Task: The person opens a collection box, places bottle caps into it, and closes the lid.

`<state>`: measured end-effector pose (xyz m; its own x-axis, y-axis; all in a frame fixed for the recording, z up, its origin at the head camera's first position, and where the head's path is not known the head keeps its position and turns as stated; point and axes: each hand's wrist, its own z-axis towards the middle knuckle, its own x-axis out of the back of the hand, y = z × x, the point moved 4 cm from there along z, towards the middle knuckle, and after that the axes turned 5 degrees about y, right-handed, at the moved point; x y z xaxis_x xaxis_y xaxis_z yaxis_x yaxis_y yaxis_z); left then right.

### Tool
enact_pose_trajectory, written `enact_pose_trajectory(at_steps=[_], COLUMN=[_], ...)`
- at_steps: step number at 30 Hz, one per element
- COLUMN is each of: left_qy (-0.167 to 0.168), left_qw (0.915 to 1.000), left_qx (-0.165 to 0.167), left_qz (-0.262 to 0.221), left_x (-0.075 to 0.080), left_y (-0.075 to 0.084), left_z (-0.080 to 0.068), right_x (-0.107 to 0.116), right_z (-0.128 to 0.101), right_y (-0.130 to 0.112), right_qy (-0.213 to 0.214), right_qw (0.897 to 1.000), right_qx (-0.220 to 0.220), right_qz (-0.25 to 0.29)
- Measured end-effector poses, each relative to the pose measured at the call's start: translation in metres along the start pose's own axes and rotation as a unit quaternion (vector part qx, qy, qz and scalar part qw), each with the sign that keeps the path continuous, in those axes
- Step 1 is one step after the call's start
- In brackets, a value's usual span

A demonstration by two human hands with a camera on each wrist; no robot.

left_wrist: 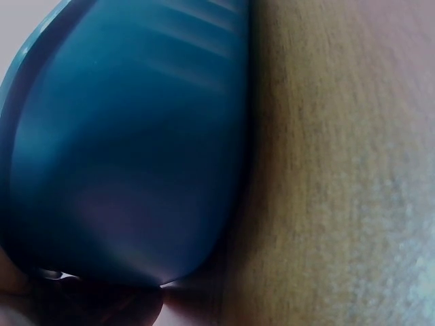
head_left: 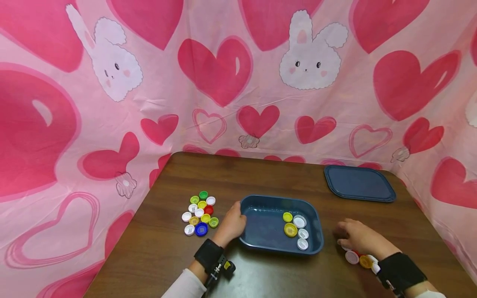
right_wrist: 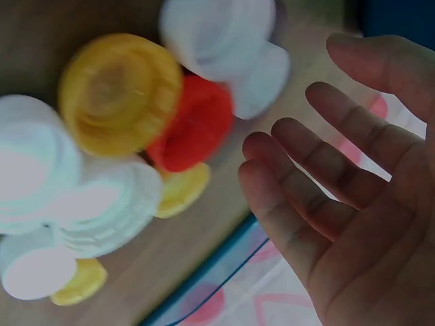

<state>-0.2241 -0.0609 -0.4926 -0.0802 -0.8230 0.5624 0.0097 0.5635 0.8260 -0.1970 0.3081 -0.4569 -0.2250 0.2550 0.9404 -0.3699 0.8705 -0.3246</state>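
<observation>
A blue-grey plastic tub (head_left: 257, 231) stands on the table, with several yellow and white bottle caps (head_left: 290, 229) in its right half. My left hand (head_left: 232, 221) grips the tub's left rim; in the left wrist view the tub's side wall (left_wrist: 129, 149) fills much of the picture. To the right of the tub, my right hand (head_left: 359, 238) hovers by a group of bottle caps (head_left: 352, 257). Its fingers are relaxed and apart in the right wrist view, holding nothing, beside a yellow cap (right_wrist: 119, 95), a red cap (right_wrist: 197, 125) and several white ones.
Left of the tub lies a cluster of bottle caps (head_left: 199, 212) in white, yellow, green, red and blue. A flat blue-grey lid (head_left: 359, 183) lies at the table's back right. Pink cloth (head_left: 268, 99) with hearts and rabbits hangs behind the wooden table (head_left: 156, 248).
</observation>
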Motion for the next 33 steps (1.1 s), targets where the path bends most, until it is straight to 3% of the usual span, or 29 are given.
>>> enact_pose_trajectory(at_steps=[7, 21, 28, 33], left_qy=[0.001, -0.003, -0.008, -0.008], left_qw=[1.0, 0.9999, 0.9997, 0.9996], left_qx=[0.003, 0.011, 0.018, 0.019], left_qz=[0.003, 0.0, -0.014, -0.019], left_x=[0.0, 0.0, 0.0, 0.0], left_y=[0.0, 0.0, 0.0, 0.001], left_z=[0.0, 0.0, 0.0, -0.001], right_x=[-0.012, -0.015, -0.001, 0.014], right_z=[-0.003, -0.003, 0.001, 0.006], right_y=[0.007, 0.004, -0.004, -0.015], right_qy=[-0.018, -0.001, -0.001, 0.035], right_qw=[0.998, 0.999, 1.0, 0.999], right_qx=[-0.04, -0.033, -0.022, 0.019], right_qz=[0.034, 0.021, 0.005, -0.036])
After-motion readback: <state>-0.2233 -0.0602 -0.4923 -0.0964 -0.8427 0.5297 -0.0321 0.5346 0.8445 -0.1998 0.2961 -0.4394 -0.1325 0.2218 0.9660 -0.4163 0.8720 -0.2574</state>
